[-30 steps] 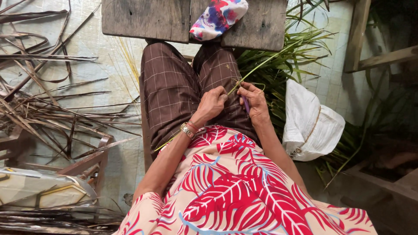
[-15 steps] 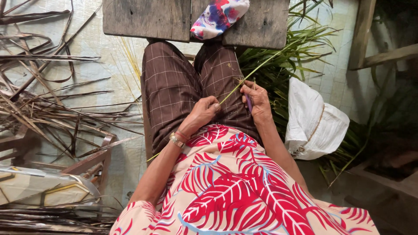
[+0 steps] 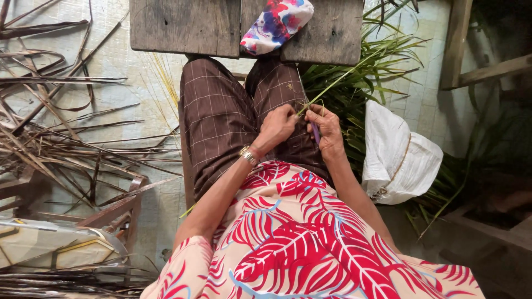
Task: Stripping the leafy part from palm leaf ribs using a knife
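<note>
I sit with brown checked trousers over my lap. My left hand [image 3: 279, 125] pinches a long green leaf strip [image 3: 338, 82] close to my right hand [image 3: 325, 128]. The strip runs up and right from my fingers toward a pile of green leaves [image 3: 360, 77]. My right hand holds the same strip at its near end and also grips a small purple-handled tool [image 3: 315, 132], its blade hidden by my fingers. A watch and red band sit on my left wrist.
A wooden plank [image 3: 188, 25] with a patterned cloth bundle [image 3: 277, 22] lies ahead of my knees. Dry brown leaf strips [image 3: 61, 138] cover the floor at left. A white sack [image 3: 399, 158] rests at right, beside wooden beams [image 3: 487, 69].
My left hand slid down the strip toward my lap, then came back up beside my right hand. My right hand stayed in place.
</note>
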